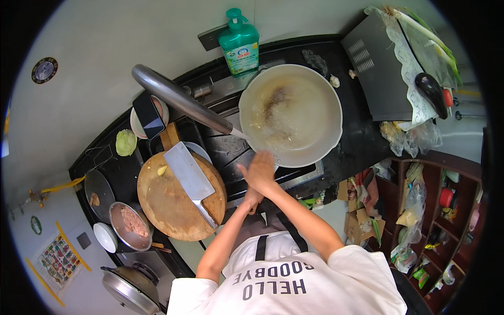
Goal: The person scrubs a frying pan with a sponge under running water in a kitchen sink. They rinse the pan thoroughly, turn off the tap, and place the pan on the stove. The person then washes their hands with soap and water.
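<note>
My right hand [260,169], blurred, is at the near rim of a wide light-coloured pan [311,118], its thumb spread and no object seen in it. Under its wrist lies my left hand [255,197], mostly hidden, so its grip cannot be made out. Shallow liquid with brown residue and small bits covers the pan's bottom. A thick curved metal tube [177,96] reaches down to the pan's left rim. To the left, a cleaver [191,171] rests across a round wooden chopping board [157,201], beside a small yellowish piece [162,170].
Behind the pan stands a green pump bottle [240,51]. A phone [149,116] lies on a bowl near a cabbage piece [126,142]. Minced meat fills part of a metal bowl [114,220], beside a white bowl [105,237]. At right, an eggplant [431,94] tops a dark appliance [378,71].
</note>
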Motion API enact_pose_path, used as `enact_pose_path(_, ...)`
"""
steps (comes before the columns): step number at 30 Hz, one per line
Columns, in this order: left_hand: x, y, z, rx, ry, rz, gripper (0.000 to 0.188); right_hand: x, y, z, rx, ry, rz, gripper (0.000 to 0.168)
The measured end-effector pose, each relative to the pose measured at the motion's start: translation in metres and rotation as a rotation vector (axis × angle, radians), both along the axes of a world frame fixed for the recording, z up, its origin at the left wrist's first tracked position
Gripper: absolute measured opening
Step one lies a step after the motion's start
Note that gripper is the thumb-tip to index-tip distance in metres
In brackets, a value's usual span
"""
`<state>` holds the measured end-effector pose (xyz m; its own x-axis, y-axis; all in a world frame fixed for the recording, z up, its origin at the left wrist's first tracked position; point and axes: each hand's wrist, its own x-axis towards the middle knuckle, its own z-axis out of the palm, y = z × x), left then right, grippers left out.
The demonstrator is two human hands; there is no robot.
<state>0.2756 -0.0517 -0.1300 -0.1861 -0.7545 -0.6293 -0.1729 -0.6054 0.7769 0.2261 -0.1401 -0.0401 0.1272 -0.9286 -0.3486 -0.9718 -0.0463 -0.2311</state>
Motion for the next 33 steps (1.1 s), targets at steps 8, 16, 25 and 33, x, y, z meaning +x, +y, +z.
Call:
enact_pose_path(8, 0.001, -0.032, 0.069, 0.147, 0.024, 0.006, 0.028, -0.001, -0.050, -0.042, 0.096, -0.768, -0.034, 0.082)
enact_pose_path(16, -0.038, -0.015, 0.080, 0.193, 0.117, 0.070, 0.015, 0.040, -0.180, -0.059, -0.321, -0.708, -0.457, 0.081)
enact_pose_path(25, -0.032, -0.020, 0.087, 0.182, -0.049, 0.070, 0.034, -0.003, -0.060, -0.043, 0.259, -0.488, -0.046, 0.078)
enact_pose_path(33, -0.027, -0.006, 0.066, -0.085, -0.187, 0.108, 0.042, -0.061, -0.016, 0.010, 0.264, 0.058, 0.124, 0.080)
